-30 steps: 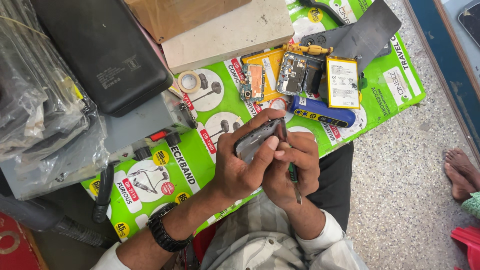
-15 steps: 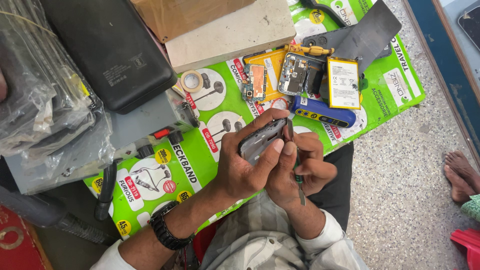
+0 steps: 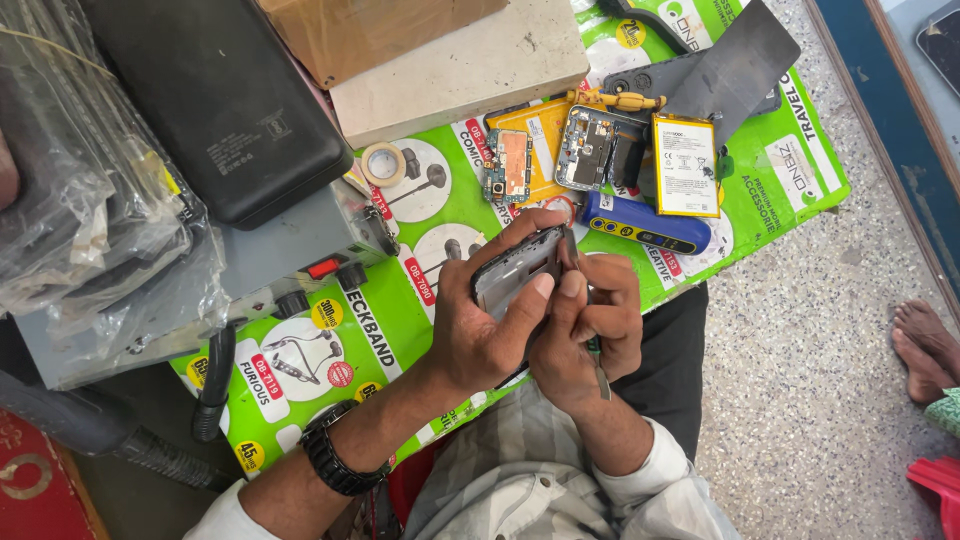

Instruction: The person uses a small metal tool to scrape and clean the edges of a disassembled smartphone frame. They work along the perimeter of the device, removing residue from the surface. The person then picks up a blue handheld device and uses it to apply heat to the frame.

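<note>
Left hand [image 3: 490, 335] wrapped around a dark phone frame [image 3: 518, 268], open side up, thumb pressed across the face: a firm cradle, likely to keep the frame from twisting under the tool. Right hand [image 3: 585, 325] closed in a pinch grip on a thin metal tool [image 3: 572, 250], tip set at the frame's right edge, the far end of the tool poking out below the palm. Both hands touching, right braced against left, seemingly for steadiness at the tip. Held above the lap and the near edge of the bench, clear of the loose parts.

Places from here on given relative to the phone frame. Just beyond it, a blue cylindrical tool [image 3: 645, 225] lying flat on the green printed sheet [image 3: 430, 215] that covers the bench. Farther beyond, 1 opened phone body with bare circuit board [image 3: 598, 148], a yellow-edged battery [image 3: 685, 152] touching its right side, and a small separate circuit board [image 3: 510, 165] on an orange-yellow card to its left. Parts spread singly, probably so each stays findable. Beyond and left, a roll of tape [image 3: 384, 163]. Far left, a grey box with a red switch and knobs [image 3: 300, 265], with a large black flat case [image 3: 215, 100] lying partly on top of it. Beyond that, a pale slab [image 3: 460, 65]. On the left wrist, a black watch [image 3: 335, 462]. Well off to the right, on speckled floor, another person's bare foot [image 3: 925, 340].
</note>
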